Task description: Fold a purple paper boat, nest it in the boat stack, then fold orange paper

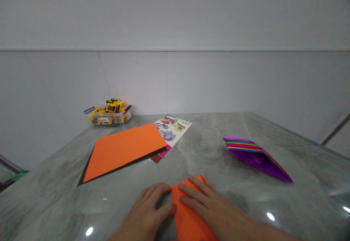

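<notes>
While lying flat and unclenched, the left hand (pixel 147 213) and right hand (pixel 207 206) are pressing an orange sheet (pixel 188 222) at the near edge of the table (pixel 207 139); it is looking partly folded, with a folded stack (pixel 254 153) lying right, flat sheets (pixel 125 150) left.

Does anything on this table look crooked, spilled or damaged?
Nothing spilled or damaged. The flat orange sheet lies slightly askew on a black sheet, whose edges peek out, and it covers part of a printed leaflet.
</notes>
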Demonstrator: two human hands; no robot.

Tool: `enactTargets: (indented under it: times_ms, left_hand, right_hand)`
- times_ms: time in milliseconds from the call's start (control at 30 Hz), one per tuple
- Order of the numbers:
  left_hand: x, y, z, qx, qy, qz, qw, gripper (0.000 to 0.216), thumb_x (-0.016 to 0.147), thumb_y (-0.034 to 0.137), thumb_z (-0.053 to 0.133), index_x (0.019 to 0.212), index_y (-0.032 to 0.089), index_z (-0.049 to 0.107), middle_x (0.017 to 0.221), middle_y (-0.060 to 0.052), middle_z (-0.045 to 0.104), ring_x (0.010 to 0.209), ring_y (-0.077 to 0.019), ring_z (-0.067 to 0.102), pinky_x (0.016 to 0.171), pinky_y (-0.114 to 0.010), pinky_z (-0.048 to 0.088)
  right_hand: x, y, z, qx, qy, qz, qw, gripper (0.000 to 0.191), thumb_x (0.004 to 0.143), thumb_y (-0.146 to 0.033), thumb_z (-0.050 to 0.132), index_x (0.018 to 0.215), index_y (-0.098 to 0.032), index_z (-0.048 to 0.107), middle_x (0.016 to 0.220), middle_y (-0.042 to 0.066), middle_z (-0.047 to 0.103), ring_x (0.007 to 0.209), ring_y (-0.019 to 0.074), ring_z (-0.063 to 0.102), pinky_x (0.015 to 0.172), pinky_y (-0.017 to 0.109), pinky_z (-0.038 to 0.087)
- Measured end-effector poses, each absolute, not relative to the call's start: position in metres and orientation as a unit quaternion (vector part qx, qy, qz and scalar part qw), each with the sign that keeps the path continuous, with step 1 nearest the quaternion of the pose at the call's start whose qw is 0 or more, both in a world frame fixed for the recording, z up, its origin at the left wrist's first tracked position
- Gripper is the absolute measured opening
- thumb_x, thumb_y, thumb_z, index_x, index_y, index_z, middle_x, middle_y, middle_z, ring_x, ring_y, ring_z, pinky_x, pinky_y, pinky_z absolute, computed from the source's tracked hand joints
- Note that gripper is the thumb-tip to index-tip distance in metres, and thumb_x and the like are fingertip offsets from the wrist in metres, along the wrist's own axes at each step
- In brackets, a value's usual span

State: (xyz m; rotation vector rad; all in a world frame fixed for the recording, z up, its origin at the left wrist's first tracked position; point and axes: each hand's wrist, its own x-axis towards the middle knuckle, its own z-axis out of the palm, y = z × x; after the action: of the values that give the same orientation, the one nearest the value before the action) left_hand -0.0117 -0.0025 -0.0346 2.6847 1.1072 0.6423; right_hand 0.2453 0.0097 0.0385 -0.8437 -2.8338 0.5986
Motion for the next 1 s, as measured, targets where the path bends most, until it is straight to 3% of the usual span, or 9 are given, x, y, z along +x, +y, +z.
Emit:
enactTargets:
  times_ms: [167, 267, 433, 600, 733, 800, 900, 1000]
  left_hand:
    - [-0.014, 0.004, -0.046, 0.894, 0.375, 0.224, 0.106, 0.026, 0.081, 0.041, 0.062, 0.103, 0.028, 0.065, 0.123, -0.009, 0.059, 0.115, -0.028, 0.052, 0.096, -0.036, 0.042]
    - [-0.016, 0.003, -0.045, 0.889, 0.374, 0.229, 0.13, 0.029, 0.082, 0.041, 0.061, 0.108, 0.028, 0.066, 0.125, -0.008, 0.06, 0.12, -0.0299, 0.049, 0.099, -0.038, 0.041]
    - [-0.018, 0.0, -0.039, 0.883, 0.373, 0.234, 0.161, 0.032, 0.085, 0.037, 0.058, 0.115, 0.03, 0.064, 0.128, -0.008, 0.059, 0.123, -0.0307, 0.048, 0.101, -0.04, 0.039]
    - [-0.017, 0.0, -0.034, 0.881, 0.374, 0.251, 0.145, 0.032, 0.084, 0.036, 0.059, 0.115, 0.03, 0.064, 0.125, -0.009, 0.061, 0.118, -0.0278, 0.052, 0.1, -0.036, 0.042]
    - [-0.013, -0.007, -0.019, 0.88, 0.396, 0.225, 0.138, 0.052, 0.08, 0.042, 0.064, 0.129, 0.028, 0.055, 0.126, -0.012, 0.059, 0.115, -0.0288, 0.054, 0.098, -0.039, 0.045]
    - [-0.01, -0.013, -0.011, 0.879, 0.403, 0.22, 0.128, 0.057, 0.077, 0.044, 0.066, 0.13, 0.029, 0.054, 0.128, -0.014, 0.057, 0.115, -0.0316, 0.053, 0.097, -0.043, 0.045]
    - [-0.006, -0.019, -0.002, 0.878, 0.414, 0.213, 0.113, 0.051, 0.077, 0.041, 0.066, 0.127, 0.03, 0.058, 0.131, -0.013, 0.055, 0.118, -0.0322, 0.051, 0.097, -0.044, 0.045]
    - [-0.005, -0.019, -0.001, 0.878, 0.417, 0.213, 0.104, 0.044, 0.079, 0.044, 0.065, 0.122, 0.032, 0.061, 0.127, -0.013, 0.057, 0.114, -0.0308, 0.054, 0.095, -0.041, 0.046]
  right_hand:
    - [0.246, 0.027, 0.001, -0.252, -0.957, 0.134, 0.055, 0.052, 0.095, -0.04, 0.043, 0.144, -0.024, 0.035, 0.145, 0.01, 0.038, 0.135, 0.0359, 0.029, 0.108, 0.059, 0.027]
    - [0.246, 0.033, -0.01, -0.219, -0.97, 0.094, 0.048, 0.053, 0.095, -0.039, 0.044, 0.145, -0.03, 0.031, 0.145, 0.009, 0.038, 0.133, 0.0368, 0.033, 0.105, 0.061, 0.03]
    - [0.244, 0.033, -0.002, -0.196, -0.973, 0.105, 0.068, 0.055, 0.096, -0.033, 0.044, 0.147, -0.033, 0.022, 0.146, 0.007, 0.037, 0.133, 0.0315, 0.037, 0.108, 0.056, 0.028]
    - [0.241, 0.04, -0.01, -0.196, -0.97, 0.132, 0.064, 0.053, 0.094, -0.04, 0.046, 0.144, -0.038, 0.03, 0.146, 0.005, 0.038, 0.134, 0.036, 0.032, 0.106, 0.063, 0.025]
    - [0.24, 0.033, -0.008, -0.221, -0.955, 0.168, 0.105, 0.054, 0.091, -0.045, 0.048, 0.142, -0.03, 0.039, 0.143, 0.007, 0.044, 0.135, 0.0332, 0.033, 0.111, 0.059, 0.019]
    - [0.24, 0.025, -0.002, -0.261, -0.943, 0.171, 0.114, 0.056, 0.09, -0.047, 0.049, 0.14, -0.022, 0.043, 0.145, 0.01, 0.041, 0.137, 0.0321, 0.029, 0.113, 0.056, 0.016]
    - [0.241, 0.016, 0.0, -0.307, -0.931, 0.154, 0.128, 0.058, 0.088, -0.049, 0.05, 0.135, -0.016, 0.05, 0.149, 0.015, 0.032, 0.14, 0.0355, 0.018, 0.111, 0.057, 0.02]
    - [0.243, 0.016, -0.015, -0.346, -0.919, 0.141, 0.129, 0.063, 0.085, -0.053, 0.053, 0.137, -0.018, 0.048, 0.153, 0.016, 0.02, 0.14, 0.0398, 0.011, 0.108, 0.059, 0.028]
